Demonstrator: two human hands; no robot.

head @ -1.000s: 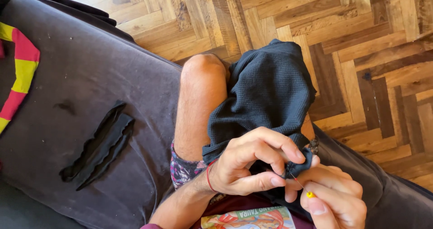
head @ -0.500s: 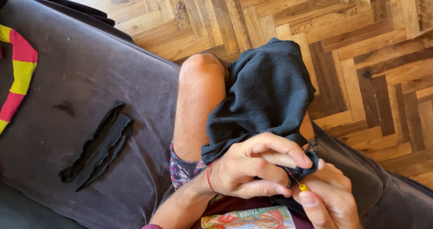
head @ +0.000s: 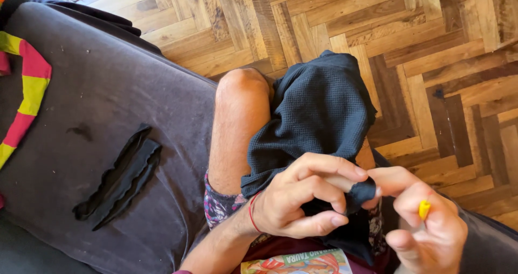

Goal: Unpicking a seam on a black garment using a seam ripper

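Head view, looking down at a lap on a dark grey velvety sofa (head: pixel 108 90). A dark blue-grey waffle-knit cloth (head: pixel 318 112) is draped over the right knee, right of the bare left knee (head: pixel 240 90); it hangs in soft folds, its grid texture plain in the sun, and narrows near the hands to a bunched edge. The left hand (head: pixel 294 204) has its fingers (head: pixel 324 190) curled and clamped on that bunched edge, thumb underneath, a thin red cord round the wrist. The right hand (head: pixel 426 220), just right of it and touching the same fold with the forefinger, has its fingers together, pinched on a small yellow-headed pin (head: pixel 424 209); only the yellow tip shows.

On the sofa seat, far left of the leg, lies a pair of black wavy-edged strips (head: pixel 121 177), side by side. A red and yellow striped fabric (head: pixel 24 85) sits at the left edge. Herringbone wooden parquet floor (head: pixel 421 31) fills the far side. A colourful printed booklet (head: pixel 297 263) rests at the near edge.
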